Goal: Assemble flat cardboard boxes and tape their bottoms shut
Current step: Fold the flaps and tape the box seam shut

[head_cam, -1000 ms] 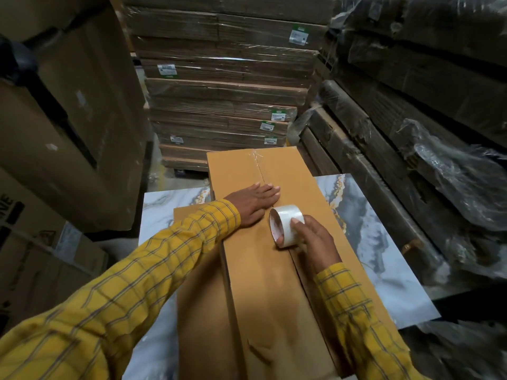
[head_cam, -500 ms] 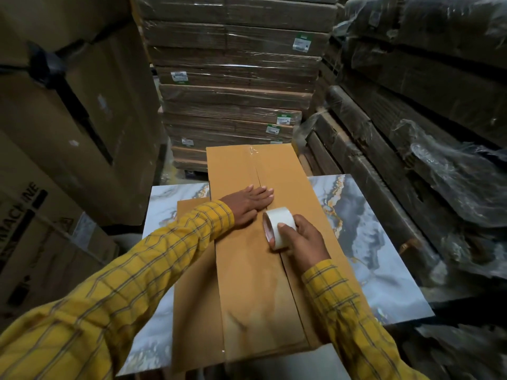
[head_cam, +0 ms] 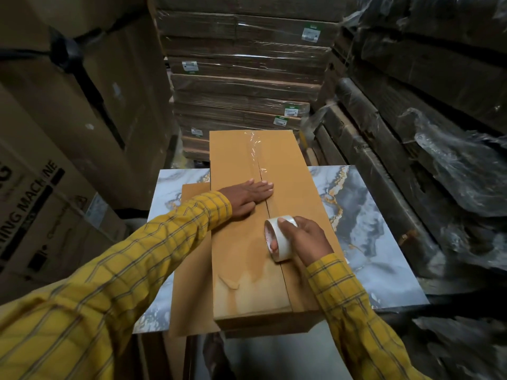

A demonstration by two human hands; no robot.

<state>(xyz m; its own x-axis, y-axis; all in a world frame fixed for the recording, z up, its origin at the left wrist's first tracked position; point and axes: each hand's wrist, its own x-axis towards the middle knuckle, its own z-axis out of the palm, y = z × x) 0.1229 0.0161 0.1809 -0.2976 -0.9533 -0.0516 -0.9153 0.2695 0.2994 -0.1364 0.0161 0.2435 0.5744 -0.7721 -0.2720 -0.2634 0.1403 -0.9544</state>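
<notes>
A long brown cardboard box [head_cam: 241, 270] lies on a marbled table top [head_cam: 365, 237], its two closed flaps meeting in a seam down the middle. Clear tape [head_cam: 256, 152] covers the far stretch of that seam. My left hand [head_cam: 248, 197] presses flat on the left flap, fingertips at the seam. My right hand [head_cam: 304, 239] grips a roll of clear tape [head_cam: 279, 239] standing on the seam nearer to me. A flat cardboard sheet [head_cam: 192, 270] lies under the box on its left side.
Wrapped stacks of flat cardboard [head_cam: 241, 86] rise straight ahead. Large cartons [head_cam: 55, 138] stand to the left, one with printed lettering. Plastic-wrapped bundles [head_cam: 428, 138] slope along the right. The table's near edge [head_cam: 397, 307] ends just before me.
My right hand has drawn the tape roll along the seam toward me. My left hand stays pressed on the left flap.
</notes>
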